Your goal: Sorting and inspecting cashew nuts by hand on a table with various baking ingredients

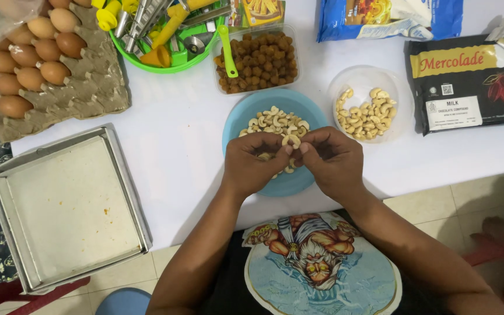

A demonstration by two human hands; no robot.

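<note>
Both hands are held together over the near half of a blue plate (237, 119) on a white table (176, 146). The left hand (255, 163) is curled, its fingertips pinching a pale cashew (292, 140) from one side; the right hand (331, 160) is curled likewise and pinches the same nut from the other side, thumbs meeting in the middle. The cashew is thus held just above the plate, between the two hands, and seems to be in the course of being split into halves.

More cashews (278, 121) are heaped on the far part of the plate, and a few lie under the hands. A clear bowl (361, 79) of whole nuts stands just right of the plate, apart from it. Behind the plate a clear tub (258, 61) of brown balls is seen, with a green spoon (226, 49) in it.

For the step to be done well, the nut is best gripped close to its seam, with pressure applied by the thumbs so that the halves are parted cleanly and not crushed. The hands should be kept low over the plate, so that pieces are caught there and not scattered on the table.

A square baking tin (7, 175) lies well to the left, and an egg tray (97, 87) behind it.
</note>
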